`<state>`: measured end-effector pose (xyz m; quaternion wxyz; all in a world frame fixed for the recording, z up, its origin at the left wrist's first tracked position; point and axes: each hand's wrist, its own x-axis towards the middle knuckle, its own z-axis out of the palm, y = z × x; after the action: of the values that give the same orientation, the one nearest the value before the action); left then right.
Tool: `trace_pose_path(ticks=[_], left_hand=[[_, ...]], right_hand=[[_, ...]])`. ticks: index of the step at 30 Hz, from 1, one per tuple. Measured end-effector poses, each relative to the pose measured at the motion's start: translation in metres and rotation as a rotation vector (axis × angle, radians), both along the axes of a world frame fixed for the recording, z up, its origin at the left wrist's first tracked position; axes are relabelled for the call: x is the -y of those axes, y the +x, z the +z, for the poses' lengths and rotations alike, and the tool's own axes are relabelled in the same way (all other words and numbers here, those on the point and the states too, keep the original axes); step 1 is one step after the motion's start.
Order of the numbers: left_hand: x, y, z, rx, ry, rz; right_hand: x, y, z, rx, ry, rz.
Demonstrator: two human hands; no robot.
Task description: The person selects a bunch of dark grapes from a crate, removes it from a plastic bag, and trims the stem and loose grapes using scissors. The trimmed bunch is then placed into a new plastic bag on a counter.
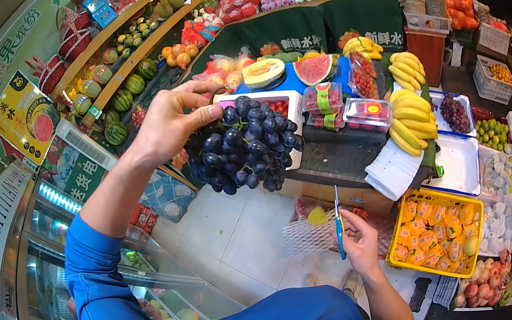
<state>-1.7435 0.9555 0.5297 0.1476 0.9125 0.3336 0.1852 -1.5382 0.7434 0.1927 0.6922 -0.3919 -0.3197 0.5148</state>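
My left hand (175, 121) is raised and pinches the top of a large bunch of dark purple-black grapes (243, 147), which hangs from its fingers. Behind the bunch, and partly hidden by it, stands a white foam box (297, 158) with small red fruit inside. Lower and to the right, my right hand (361, 243) grips a pair of scissors (340, 233) with blue handles. Their thin blades point up and away from me, apart from the grapes.
A dark display counter carries clear boxes of red fruit (367, 113), a cut watermelon (314, 70), a halved melon (264, 73) and bananas (411, 115). A yellow crate (395, 263) of orange-wrapped fruit stands right of my right hand. A glass-fronted cooler (38, 267) is at left.
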Motion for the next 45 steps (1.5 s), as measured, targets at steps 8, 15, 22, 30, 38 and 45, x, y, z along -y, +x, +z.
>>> trace_pose_path(ticks=[8, 15, 22, 30, 38, 45], left_hand=[[-0.004, 0.014, 0.046, -0.014, 0.210, 0.032], [-0.013, 0.008, 0.078, 0.241, 0.101, 0.008], [-0.019, -0.006, 0.104, 0.570, -0.154, -0.179], [-0.012, -0.017, 0.113, 0.778, -0.373, -0.248], [-0.009, -0.021, 0.108, 0.884, -0.310, -0.447], [0.008, -0.014, 0.103, 0.891, -0.318, -0.439]], right_hand=[[-0.005, -0.005, -0.026, 0.031, 0.018, -0.021], [-0.012, -0.007, -0.025, 0.106, 0.000, -0.048], [-0.015, -0.012, -0.018, 0.081, 0.054, -0.080], [-0.011, -0.025, -0.011, 0.087, 0.072, -0.073], [-0.006, -0.021, 0.017, 0.115, 0.129, -0.030], [-0.005, -0.014, 0.070, 0.197, 0.247, -0.030]])
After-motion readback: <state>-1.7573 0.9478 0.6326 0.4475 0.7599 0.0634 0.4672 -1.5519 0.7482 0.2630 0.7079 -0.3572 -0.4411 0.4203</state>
